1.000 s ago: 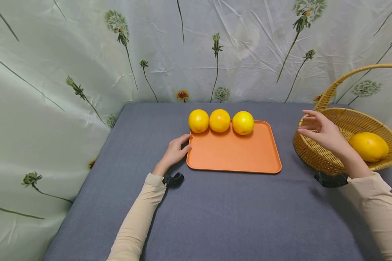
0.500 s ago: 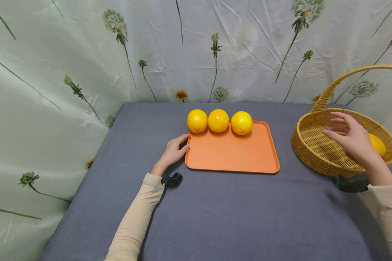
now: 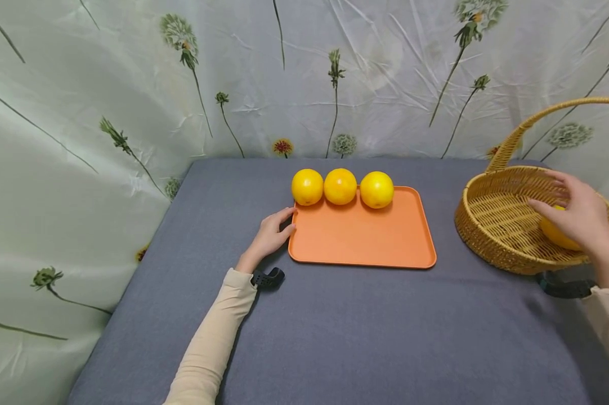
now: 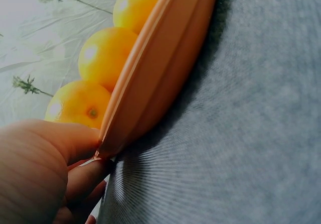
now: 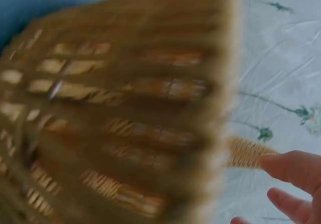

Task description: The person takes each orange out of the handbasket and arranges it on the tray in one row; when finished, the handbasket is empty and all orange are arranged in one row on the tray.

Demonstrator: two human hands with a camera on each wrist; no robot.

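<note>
My left hand (image 3: 269, 233) is at the left edge of the orange tray (image 3: 360, 242). In the left wrist view its thumb and fingers (image 4: 80, 141) pinch the tray's rim. Three oranges, a left (image 3: 307, 187), a middle (image 3: 340, 186) and a right one (image 3: 377, 189), stand in a row along the tray's far side. On the right, my right hand (image 3: 583, 216) is over the wicker basket (image 3: 497, 214), fingers spread and holding nothing that shows. Partly behind it, an orange-yellow fruit (image 3: 555, 232) lies in the basket. The right wrist view shows the blurred basket wall and fingertips (image 5: 291, 166).
The basket's tall arched handle (image 3: 512, 138) rises beside the right hand. A grey cloth (image 3: 355, 326) covers the table. Behind and to the left hangs a pale curtain (image 3: 147, 73) printed with flowers.
My right hand has moved rightward from the basket's left rim to over the fruit inside. The left hand, tray and row of oranges stay in place.
</note>
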